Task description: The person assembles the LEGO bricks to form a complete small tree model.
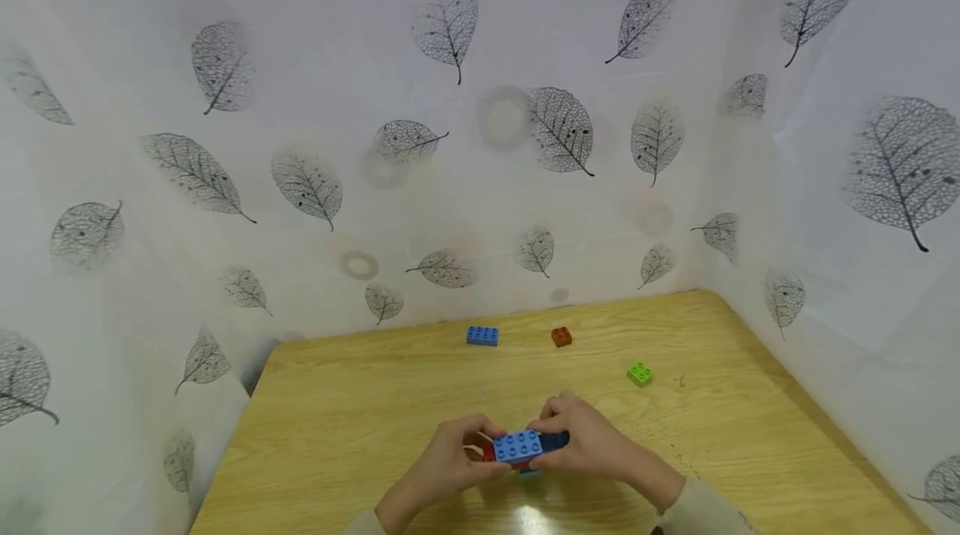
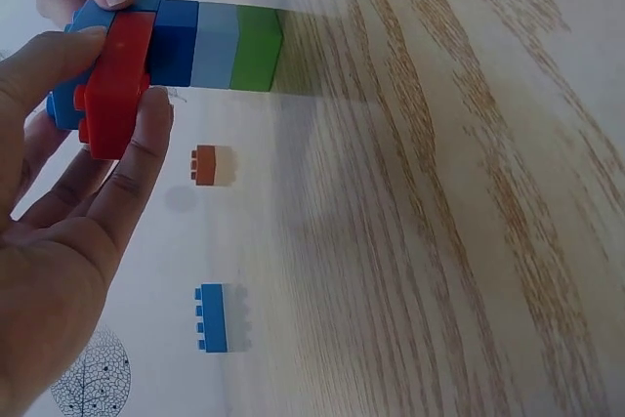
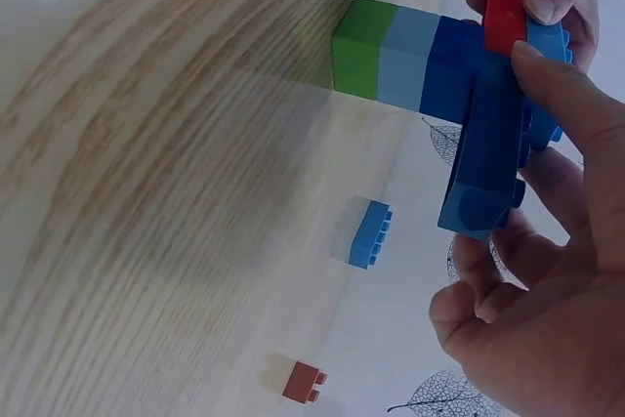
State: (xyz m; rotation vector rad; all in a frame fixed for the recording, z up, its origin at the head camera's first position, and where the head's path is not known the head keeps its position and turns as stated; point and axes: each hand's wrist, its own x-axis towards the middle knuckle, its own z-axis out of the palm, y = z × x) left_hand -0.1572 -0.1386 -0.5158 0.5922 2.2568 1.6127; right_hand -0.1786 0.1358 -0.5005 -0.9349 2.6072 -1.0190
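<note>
A blue eight-stud toy brick (image 1: 517, 446) tops a small brick tower in front of the person. My left hand (image 1: 450, 456) grips its left end, thumb at the near side and fingers at the far side. At the other end my right hand (image 1: 588, 439) holds it between thumb and fingers. Beneath it, a red brick (image 2: 119, 75) juts out left and a dark blue brick (image 3: 483, 144) juts out right. The column below has a blue brick (image 2: 176, 41), a light blue brick (image 2: 213, 44) and a green brick (image 2: 257, 49) standing on the table.
Toward the back of the wooden table (image 1: 337, 402) lie another blue brick (image 1: 482, 337) and a brown-red brick (image 1: 562, 337). A lime green brick (image 1: 640, 374) lies farther right. Leaf-patterned white sheeting (image 1: 465, 202) surrounds the back and sides.
</note>
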